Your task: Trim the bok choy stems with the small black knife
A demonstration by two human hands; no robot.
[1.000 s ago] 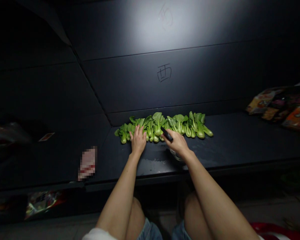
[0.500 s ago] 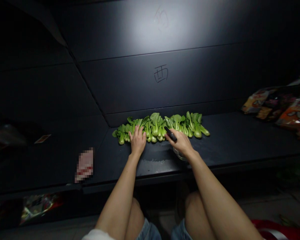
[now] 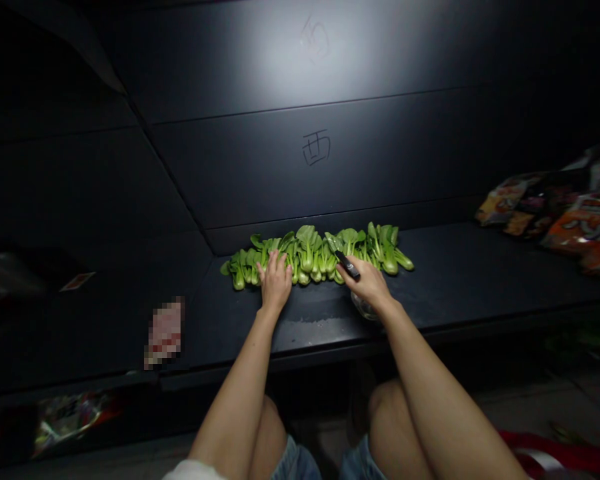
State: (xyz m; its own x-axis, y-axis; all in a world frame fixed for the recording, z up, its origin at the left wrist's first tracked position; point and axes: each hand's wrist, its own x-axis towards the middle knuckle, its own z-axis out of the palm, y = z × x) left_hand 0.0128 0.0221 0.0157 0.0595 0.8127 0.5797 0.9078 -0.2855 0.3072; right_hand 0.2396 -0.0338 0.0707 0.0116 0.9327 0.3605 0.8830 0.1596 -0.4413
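A row of green bok choy heads [image 3: 315, 253] lies along the back of a dark shelf [image 3: 460, 280]. My left hand [image 3: 275, 283] rests flat on the left part of the row, fingers spread over the stems. My right hand [image 3: 369, 285] is closed round a small black handled tool [image 3: 347, 265], whose tip touches the stems near the middle of the row. Under my right wrist sits something pale and shiny [image 3: 364, 308] that I cannot make out.
Colourful snack bags [image 3: 565, 213] are piled at the right end of the shelf. A pixelated card [image 3: 164, 332] and a small label [image 3: 77, 281] lie on the darker shelf to the left. More packets [image 3: 65, 417] sit below. My knees are under the shelf's front edge.
My right hand with the black tool has shifted to the right along the row. My left hand stays on the left heads. The view has drifted slightly.
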